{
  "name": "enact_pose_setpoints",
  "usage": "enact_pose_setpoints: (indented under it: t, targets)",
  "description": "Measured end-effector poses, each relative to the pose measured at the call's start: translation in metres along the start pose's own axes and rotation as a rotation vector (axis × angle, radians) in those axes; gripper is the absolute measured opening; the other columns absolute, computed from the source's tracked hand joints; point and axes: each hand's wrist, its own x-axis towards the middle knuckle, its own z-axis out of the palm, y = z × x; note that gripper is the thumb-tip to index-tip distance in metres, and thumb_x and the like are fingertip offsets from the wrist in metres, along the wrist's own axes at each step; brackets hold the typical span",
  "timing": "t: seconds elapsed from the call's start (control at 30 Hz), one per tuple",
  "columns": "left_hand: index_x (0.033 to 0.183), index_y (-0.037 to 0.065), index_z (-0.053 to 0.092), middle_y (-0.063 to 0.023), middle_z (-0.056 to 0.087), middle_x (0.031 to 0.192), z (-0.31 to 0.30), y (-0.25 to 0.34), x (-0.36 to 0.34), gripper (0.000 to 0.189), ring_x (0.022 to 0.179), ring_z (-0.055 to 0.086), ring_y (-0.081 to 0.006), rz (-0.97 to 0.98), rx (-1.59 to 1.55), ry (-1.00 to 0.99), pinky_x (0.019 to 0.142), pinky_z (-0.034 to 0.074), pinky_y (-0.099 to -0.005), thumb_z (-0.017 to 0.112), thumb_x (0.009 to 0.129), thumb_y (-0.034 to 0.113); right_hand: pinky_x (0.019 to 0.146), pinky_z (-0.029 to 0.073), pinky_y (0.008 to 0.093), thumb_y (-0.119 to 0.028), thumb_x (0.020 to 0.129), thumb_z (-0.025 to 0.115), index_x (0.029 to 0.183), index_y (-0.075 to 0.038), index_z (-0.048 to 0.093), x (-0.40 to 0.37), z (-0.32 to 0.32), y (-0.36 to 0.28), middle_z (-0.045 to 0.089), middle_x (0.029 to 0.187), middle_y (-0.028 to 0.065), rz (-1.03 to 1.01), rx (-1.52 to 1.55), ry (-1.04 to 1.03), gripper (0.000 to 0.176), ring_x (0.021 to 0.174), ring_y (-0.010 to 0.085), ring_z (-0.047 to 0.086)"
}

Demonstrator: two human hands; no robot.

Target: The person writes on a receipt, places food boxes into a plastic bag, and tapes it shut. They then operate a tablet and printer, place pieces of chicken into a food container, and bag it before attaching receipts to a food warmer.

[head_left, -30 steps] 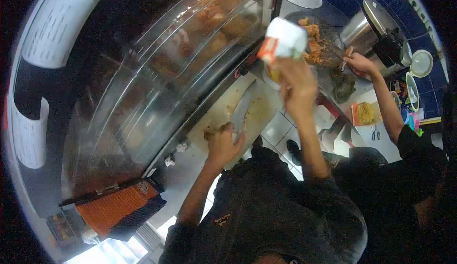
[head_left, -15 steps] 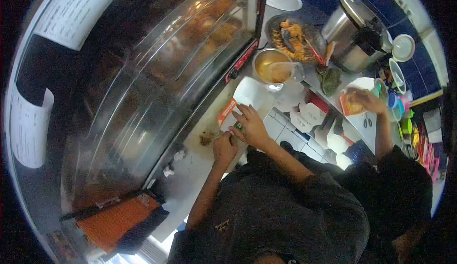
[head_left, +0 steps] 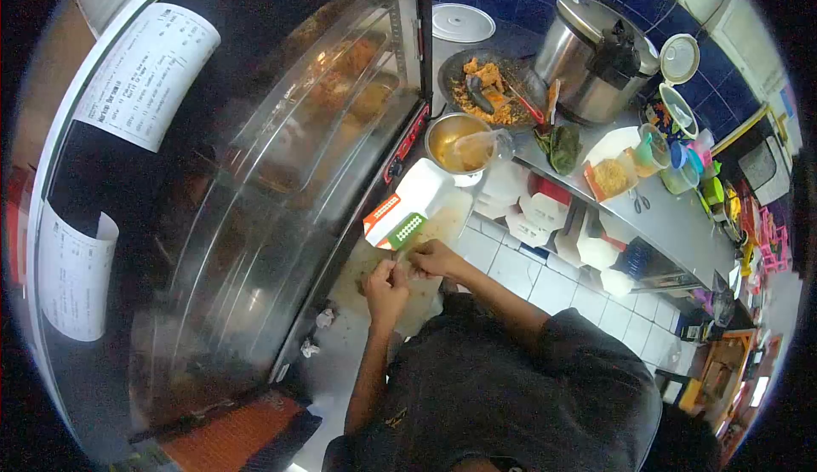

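Observation:
Below the printed end of a white food box, my two hands meet over the counter. My left hand (head_left: 387,293) is closed in a pinch, thumb and forefinger up. Beside it my right hand (head_left: 434,259) is also closed, fingertips almost touching the left ones. Between them shows a small, pale, thin item (head_left: 401,263), too small and blurred to name. The white box (head_left: 422,189) lies just beyond, with orange-red and green patterned panels facing me. A stained, pale board (head_left: 351,269) lies beneath the hands.
A glass display case (head_left: 281,200) fills the left side. Behind the box stand a metal bowl (head_left: 440,138) with yellowish liquid, a dark stone mortar (head_left: 451,72) with orange food, and a steel pot (head_left: 566,55). Scissors (head_left: 642,203) lie on the right counter. Crumpled paper (head_left: 325,317) lies nearby.
My right hand has come off the box and closed beside my left hand. The box's green panel is now uncovered. The co-worker's arm at the right has left the view. The camera view has shifted.

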Motion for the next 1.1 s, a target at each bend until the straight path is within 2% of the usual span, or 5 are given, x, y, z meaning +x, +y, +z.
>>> enact_pose_setpoints:
  t: [0.3,0.5,0.83,0.97,1.1]
  targets:
    - [0.091,-0.001,0.060,-0.0081,0.059,0.074,0.005,-0.006,-0.009,0.014,0.061,0.058,-0.0147,-0.034,-0.157,0.035,0.061,0.048,-0.0322,0.064,0.090,0.012,0.067,0.055,0.0499,-0.023,0.088,0.061,0.095,-0.007,0.071,-0.001,-0.220,-0.092,0.069,0.083,0.0226,-0.551,-0.966,1.159,0.020,0.072,0.0395,0.068]
    - [0.097,0.000,0.061,-0.0096,0.064,0.075,0.040,0.004,-0.006,0.021,0.063,0.063,-0.0188,-0.277,-0.366,0.056,0.063,0.052,-0.0350,0.068,0.089,0.018,0.071,0.054,0.0505,-0.020,0.087,0.060,0.090,-0.008,0.067,0.063,-0.335,-0.107,0.069,0.083,0.0191,-0.526,-1.185,1.176,0.015,0.078,0.0401,0.067]
    - [0.094,0.002,0.057,-0.0199,0.063,0.075,0.073,0.048,0.016,0.027,0.071,0.062,-0.0411,-0.406,0.672,0.279,0.068,0.050,-0.0497,0.067,0.085,0.026,0.065,0.053,0.0404,-0.014,0.083,0.068,0.087,-0.003,0.071,0.013,-0.238,-0.141,0.068,0.079,0.0188,-0.641,-0.647,0.226,0.012,0.071,0.0309,0.069]
    - [0.087,0.002,0.056,-0.0210,0.063,0.065,0.059,0.061,0.018,0.008,0.063,0.063,-0.0438,-0.464,0.719,0.376,0.056,0.050,-0.0509,0.061,0.084,0.008,0.069,0.054,0.0305,-0.016,0.099,0.056,0.107,0.001,0.068,0.020,-0.125,-0.087,0.069,0.083,0.0074,-0.127,-0.396,-0.735,0.022,0.074,0.0126,0.064]
    - [0.084,0.002,0.055,-0.0160,0.062,0.065,0.045,0.093,0.015,0.006,0.056,0.063,-0.0314,-0.455,0.492,0.491,0.054,0.049,-0.0395,0.062,0.085,0.002,0.077,0.055,0.0277,-0.016,0.101,0.053,0.114,0.002,0.065,0.034,-0.054,-0.043,0.069,0.101,0.0090,0.086,0.073,-0.785,0.025,0.089,0.0147,0.065]
